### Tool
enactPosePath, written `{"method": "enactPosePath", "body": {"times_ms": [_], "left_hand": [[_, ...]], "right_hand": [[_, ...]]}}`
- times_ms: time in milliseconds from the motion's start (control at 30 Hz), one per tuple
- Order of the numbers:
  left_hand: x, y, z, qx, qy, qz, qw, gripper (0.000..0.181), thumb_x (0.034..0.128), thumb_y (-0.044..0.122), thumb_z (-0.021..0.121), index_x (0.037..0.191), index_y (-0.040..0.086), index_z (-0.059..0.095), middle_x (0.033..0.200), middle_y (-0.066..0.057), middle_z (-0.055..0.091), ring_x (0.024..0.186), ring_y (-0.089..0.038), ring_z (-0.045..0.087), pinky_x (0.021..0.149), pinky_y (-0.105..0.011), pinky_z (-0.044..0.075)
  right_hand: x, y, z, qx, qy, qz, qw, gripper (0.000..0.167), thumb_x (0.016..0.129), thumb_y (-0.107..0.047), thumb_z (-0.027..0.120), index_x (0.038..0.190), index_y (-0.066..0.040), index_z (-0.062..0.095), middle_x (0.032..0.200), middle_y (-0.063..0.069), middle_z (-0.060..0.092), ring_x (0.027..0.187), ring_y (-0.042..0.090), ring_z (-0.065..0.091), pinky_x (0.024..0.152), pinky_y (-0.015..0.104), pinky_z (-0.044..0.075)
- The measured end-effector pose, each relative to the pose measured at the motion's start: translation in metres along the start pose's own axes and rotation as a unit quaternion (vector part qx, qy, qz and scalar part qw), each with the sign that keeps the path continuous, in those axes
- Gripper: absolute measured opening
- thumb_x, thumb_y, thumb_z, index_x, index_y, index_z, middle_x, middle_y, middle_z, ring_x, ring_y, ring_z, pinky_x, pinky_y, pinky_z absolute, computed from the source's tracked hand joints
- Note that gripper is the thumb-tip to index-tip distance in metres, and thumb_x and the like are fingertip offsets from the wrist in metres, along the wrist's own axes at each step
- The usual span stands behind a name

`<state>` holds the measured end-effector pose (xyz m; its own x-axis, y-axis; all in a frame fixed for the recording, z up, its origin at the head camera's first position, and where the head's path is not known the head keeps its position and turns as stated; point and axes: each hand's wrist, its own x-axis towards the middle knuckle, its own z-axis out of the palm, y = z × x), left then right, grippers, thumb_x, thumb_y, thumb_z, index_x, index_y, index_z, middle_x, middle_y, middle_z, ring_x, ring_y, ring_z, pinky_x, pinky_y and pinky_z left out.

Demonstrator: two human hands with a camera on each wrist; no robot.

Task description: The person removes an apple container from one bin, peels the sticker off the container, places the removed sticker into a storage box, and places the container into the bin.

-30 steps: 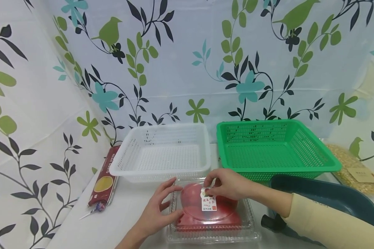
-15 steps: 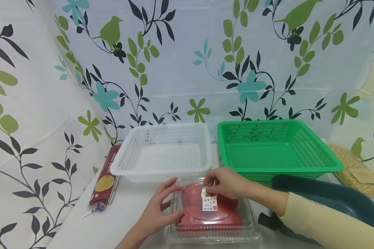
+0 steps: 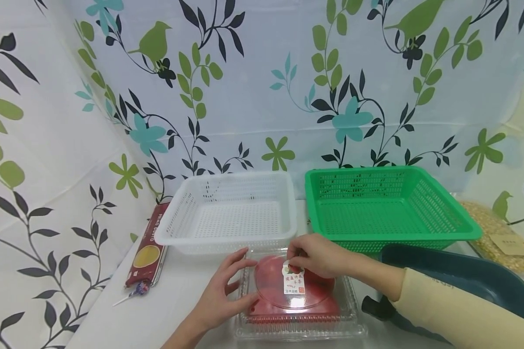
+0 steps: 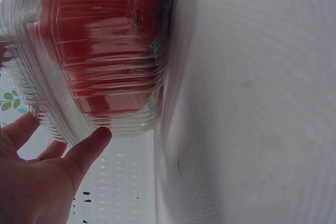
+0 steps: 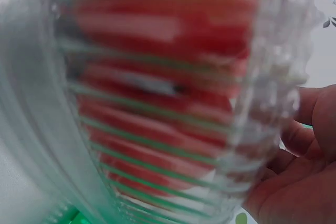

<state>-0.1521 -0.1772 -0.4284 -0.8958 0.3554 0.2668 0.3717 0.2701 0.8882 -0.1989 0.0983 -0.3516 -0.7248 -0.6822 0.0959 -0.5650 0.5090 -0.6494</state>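
Observation:
A clear plastic clamshell box with red fruit-like contents sits at the front of the table. On its lid is a white label with red writing. My left hand rests its spread fingers against the box's left side; in the left wrist view, the same hand touches the ribbed rim. From the right, my right hand reaches over the lid, thumb and fingertips pinching at the label's upper end. In the right wrist view, the box's ribbed side is blurred, and the right hand's fingertips are hidden behind it.
Behind the box stand a white basket and a green basket. A dark blue pan-like vessel with a black handle lies right, a bag of yellow grains beyond it. At left are a red packet and a lollipop.
My right hand's fingers shift very slightly at the label's upper end. My left hand and the box stay in place.

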Motion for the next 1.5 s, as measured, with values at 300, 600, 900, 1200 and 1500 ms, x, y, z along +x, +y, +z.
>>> {"method": "enactPosePath", "body": {"times_ms": [300, 600, 900, 1200, 1500], "left_hand": [[0.001, -0.002, 0.000, 0.000, -0.002, 0.013, 0.9999, 0.053, 0.0835, 0.019, 0.083, 0.132, 0.020, 0.063, 0.158, -0.010, 0.033, 0.142, -0.047, 0.030, 0.096, -0.066, 0.047], [0.001, 0.000, 0.000, -0.008, -0.003, 0.007, 0.9999, 0.053, 0.0833, 0.019, 0.083, 0.132, 0.019, 0.063, 0.158, -0.016, 0.031, 0.143, -0.045, 0.030, 0.097, -0.066, 0.046], [-0.001, -0.002, 0.001, -0.005, 0.001, -0.009, 0.9999, 0.052, 0.0840, 0.020, 0.083, 0.132, 0.020, 0.063, 0.158, -0.012, 0.032, 0.143, -0.043, 0.030, 0.098, -0.065, 0.046], [0.001, -0.001, 0.000, -0.003, -0.001, -0.013, 0.9999, 0.052, 0.0842, 0.022, 0.083, 0.132, 0.021, 0.063, 0.158, -0.012, 0.032, 0.144, -0.042, 0.029, 0.098, -0.065, 0.046], [0.000, -0.003, -0.001, -0.003, -0.001, 0.000, 1.0000, 0.052, 0.0841, 0.020, 0.083, 0.132, 0.020, 0.063, 0.157, -0.007, 0.033, 0.144, -0.043, 0.029, 0.097, -0.066, 0.046]], "right_hand": [[-0.003, 0.002, -0.004, 0.028, -0.032, -0.020, 0.9989, 0.009, 0.103, -0.008, 0.057, 0.094, -0.010, 0.056, 0.079, -0.008, 0.059, 0.073, 0.006, 0.054, 0.068, 0.026, 0.050], [-0.007, 0.004, -0.007, 0.082, -0.037, -0.030, 0.9955, 0.007, 0.104, -0.008, 0.056, 0.097, -0.008, 0.056, 0.083, -0.005, 0.060, 0.077, 0.010, 0.056, 0.071, 0.026, 0.050], [-0.013, 0.001, -0.009, 0.095, -0.028, -0.034, 0.9945, 0.007, 0.104, -0.010, 0.056, 0.097, -0.010, 0.057, 0.086, -0.006, 0.063, 0.080, 0.011, 0.058, 0.074, 0.028, 0.053], [-0.018, -0.006, -0.016, 0.094, -0.008, -0.045, 0.9945, 0.005, 0.102, -0.008, 0.058, 0.098, -0.010, 0.059, 0.085, -0.005, 0.063, 0.079, 0.013, 0.059, 0.074, 0.029, 0.054], [-0.019, -0.011, -0.039, 0.113, 0.043, -0.032, 0.9922, 0.004, 0.102, -0.008, 0.059, 0.100, -0.010, 0.060, 0.085, -0.001, 0.063, 0.082, 0.021, 0.060, 0.076, 0.031, 0.053]]}}
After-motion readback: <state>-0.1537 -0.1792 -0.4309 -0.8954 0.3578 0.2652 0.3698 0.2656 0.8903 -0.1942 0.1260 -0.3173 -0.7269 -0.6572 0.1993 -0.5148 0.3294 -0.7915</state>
